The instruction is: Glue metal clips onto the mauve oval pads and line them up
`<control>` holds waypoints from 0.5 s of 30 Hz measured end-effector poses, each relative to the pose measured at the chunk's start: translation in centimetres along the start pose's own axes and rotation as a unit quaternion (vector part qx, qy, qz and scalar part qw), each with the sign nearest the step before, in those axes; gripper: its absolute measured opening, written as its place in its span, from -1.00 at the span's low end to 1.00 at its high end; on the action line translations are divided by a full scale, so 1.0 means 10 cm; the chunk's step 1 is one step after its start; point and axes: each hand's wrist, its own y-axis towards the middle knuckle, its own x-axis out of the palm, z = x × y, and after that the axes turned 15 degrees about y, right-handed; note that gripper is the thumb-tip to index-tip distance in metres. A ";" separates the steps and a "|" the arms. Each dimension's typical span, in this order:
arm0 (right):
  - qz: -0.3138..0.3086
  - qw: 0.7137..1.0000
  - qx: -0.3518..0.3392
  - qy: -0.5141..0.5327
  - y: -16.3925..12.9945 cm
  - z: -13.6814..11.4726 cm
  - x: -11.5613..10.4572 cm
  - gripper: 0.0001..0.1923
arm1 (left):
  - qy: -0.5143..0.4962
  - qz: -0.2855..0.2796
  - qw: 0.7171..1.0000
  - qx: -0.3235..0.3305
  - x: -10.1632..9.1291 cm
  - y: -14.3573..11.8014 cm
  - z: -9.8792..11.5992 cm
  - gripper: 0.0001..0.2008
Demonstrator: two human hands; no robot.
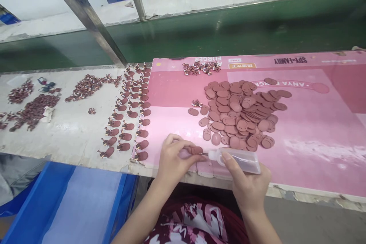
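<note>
- Pinching a small brown oval piece (196, 150) in the fingertips of the left hand (171, 158), a worker at a factory bench closes the right hand (248, 187) around a clear squeeze bottle (237, 159), whose thin nozzle touches the piece at the near edge of the bench.
- Just beyond the hands lies a loose heap of matching brown ovals (240, 114), several showing two dots and a short line on their faces.
- The heap rests on a pink printed sheet (314, 129), which reads upside down from here: "ANYA FORGER" in the curved band, "SPY×FAMILY" along the far edge, and "FORGER" again near the top middle; a small orange label there is too small to read.
- A cluster of tiny brown-and-white parts (201, 68) sits near the sheet's far edge.
- To the left, on the worn white bench top (71, 133), finished ovals stand in rows (128, 118), with further loose piles (31, 108) beyond.
- Behind runs a green conveyor belt (228, 26), crossed by a slanting metal post (85, 19).
- A blue bin (42, 206) sits below the bench at left.
</note>
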 end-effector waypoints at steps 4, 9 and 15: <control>-0.020 1.000 -0.019 0.007 0.00 -0.02 0.03 -0.77 | -0.001 -0.004 1.000 -0.007 -0.01 0.01 0.01 -0.76; -0.040 0.998 -0.047 0.001 0.00 -0.05 0.04 -0.80 | -0.006 -0.007 1.000 -0.012 -0.01 0.01 0.01 -0.76; -0.051 0.996 -0.072 0.002 0.00 -0.05 0.05 -0.83 | 0.000 -0.015 1.000 -0.016 -0.01 0.00 0.00 -0.78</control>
